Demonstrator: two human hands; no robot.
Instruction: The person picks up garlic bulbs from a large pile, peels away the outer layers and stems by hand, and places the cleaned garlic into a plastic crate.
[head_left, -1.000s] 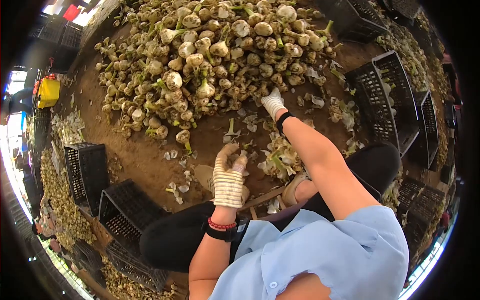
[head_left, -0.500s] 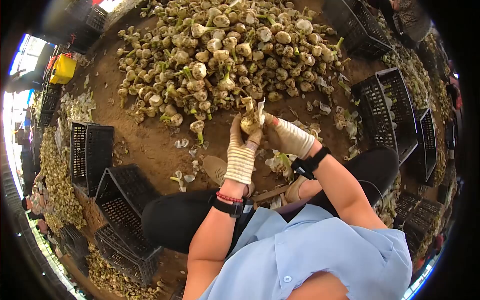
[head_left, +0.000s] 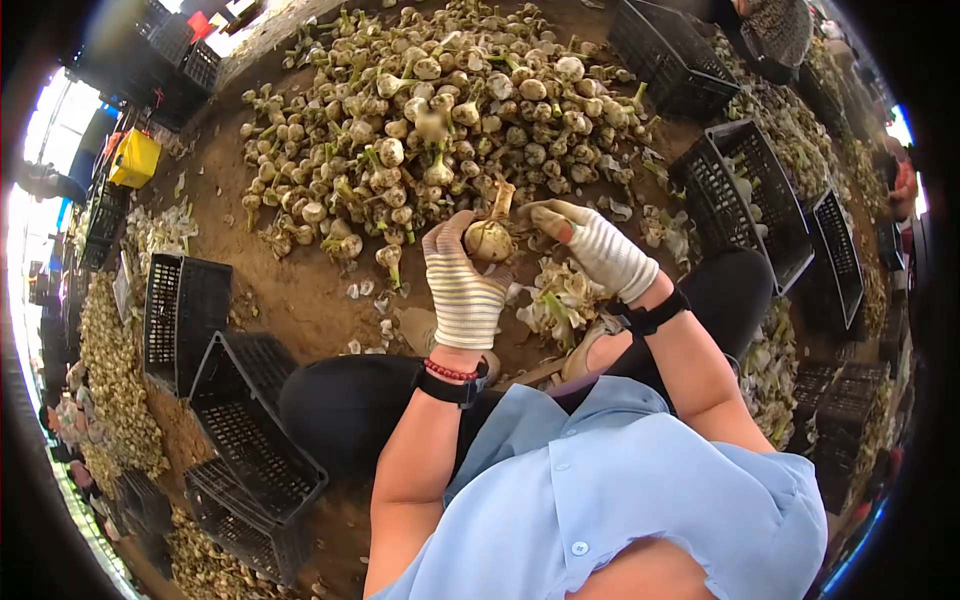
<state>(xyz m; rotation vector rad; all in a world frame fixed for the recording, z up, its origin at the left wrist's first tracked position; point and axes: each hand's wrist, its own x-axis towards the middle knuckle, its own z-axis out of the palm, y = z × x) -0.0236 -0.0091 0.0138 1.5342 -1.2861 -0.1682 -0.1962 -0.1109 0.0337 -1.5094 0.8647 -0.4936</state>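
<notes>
My left hand (head_left: 464, 288), in a striped knit glove, is wrapped round a garlic bulb (head_left: 489, 241) whose dry stem points up and away from me. Close to the right of that stem is my right hand (head_left: 592, 245), also gloved, its fingers bent and pressed together; what they pinch, if anything, is hidden. A large heap of garlic (head_left: 450, 130) with stems attached lies on the dirt floor just beyond both hands. Below my right hand is a small pile of peeled skins and leaves (head_left: 562, 300).
Black plastic crates stand at the left, one upright (head_left: 186, 320) and one tipped (head_left: 255, 425). More crates (head_left: 750, 200) are at the right. Garlic heaps (head_left: 120, 380) spread at the far left. A yellow container (head_left: 135, 158) sits at upper left; another person (head_left: 775, 40) is at upper right.
The bulb has come slightly nearer to me and shows its round side more. The pale strip of skin by its stem is gone, and my right hand has moved a little right.
</notes>
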